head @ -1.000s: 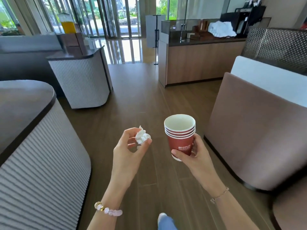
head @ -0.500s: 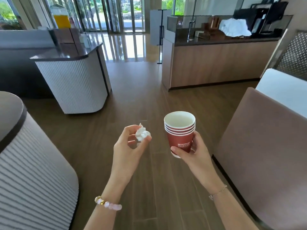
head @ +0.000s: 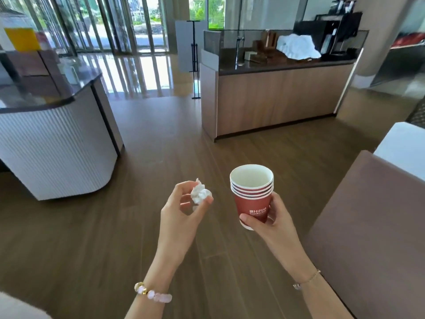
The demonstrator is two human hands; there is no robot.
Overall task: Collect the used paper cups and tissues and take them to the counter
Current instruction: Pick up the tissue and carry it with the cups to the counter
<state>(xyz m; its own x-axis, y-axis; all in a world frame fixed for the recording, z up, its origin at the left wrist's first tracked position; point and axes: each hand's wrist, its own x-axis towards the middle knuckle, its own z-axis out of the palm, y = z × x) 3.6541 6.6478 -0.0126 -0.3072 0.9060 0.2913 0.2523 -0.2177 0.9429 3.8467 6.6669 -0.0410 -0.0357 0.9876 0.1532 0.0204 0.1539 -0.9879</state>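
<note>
Your left hand (head: 181,212) pinches a crumpled tissue (head: 200,194) between thumb and fingertips, held up over the wooden floor (head: 161,134). Just to its right, your right hand (head: 272,223) grips the bottom of a stack of red paper cups (head: 251,196), upright, mouth towards you. Beyond, a white ribbed counter (head: 57,146) stands at the left, a wood-fronted counter (head: 276,97) ahead, and a brown seat back (head: 368,226) fills the right edge.

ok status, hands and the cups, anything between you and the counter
Left hand pinches crumpled tissue. Right hand grips stack of red cups. Wooden counter ahead, floor toward it shows no obstacle.
</note>
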